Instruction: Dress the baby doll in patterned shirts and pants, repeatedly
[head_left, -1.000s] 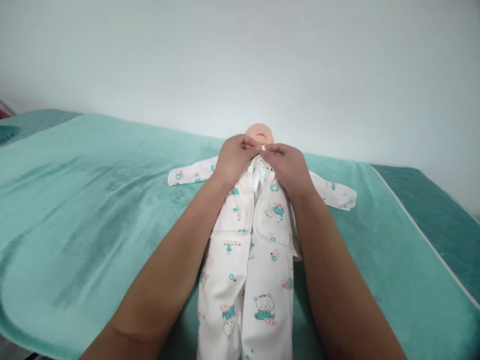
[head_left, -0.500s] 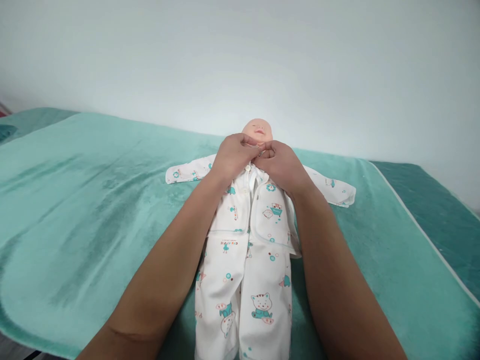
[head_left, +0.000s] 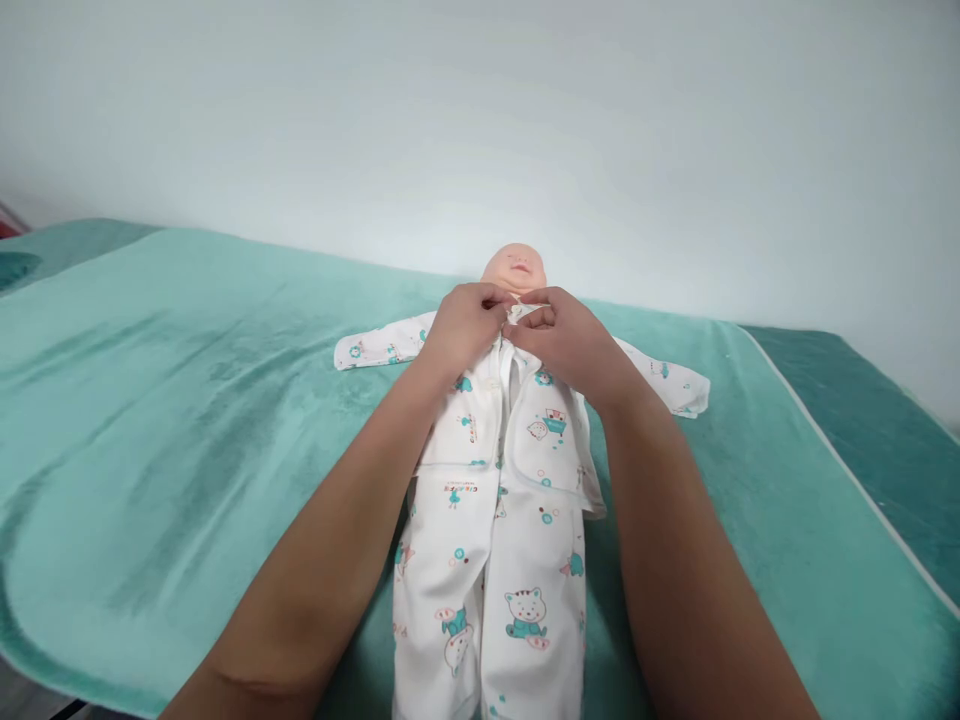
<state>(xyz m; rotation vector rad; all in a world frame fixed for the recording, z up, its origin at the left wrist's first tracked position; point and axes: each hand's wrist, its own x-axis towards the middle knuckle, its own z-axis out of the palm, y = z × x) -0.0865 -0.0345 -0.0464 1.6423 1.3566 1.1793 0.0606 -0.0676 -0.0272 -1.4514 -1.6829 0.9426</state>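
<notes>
A baby doll [head_left: 513, 266] lies on its back on a teal blanket [head_left: 187, 400], head toward the wall. It wears a white printed jacket [head_left: 517, 410] with sleeves spread to both sides, and matching white trousers [head_left: 491, 590]. My left hand [head_left: 463, 325] pinches the left edge of the jacket's collar just under the doll's chin. My right hand [head_left: 566, 340] pinches the right edge there, fingers curled. The two hands meet at the top of the front opening, which hides the top button. Lower down the jacket front hangs partly apart.
The blanket covers a wide flat surface that ends at a pale wall [head_left: 525, 120] behind the doll. A darker teal cover [head_left: 870, 420] shows along the right side past the blanket's white edge.
Both hands stayed at the collar and shifted slightly lower; the fingers of my right hand have curled further in over the collar edge. The doll has not moved.
</notes>
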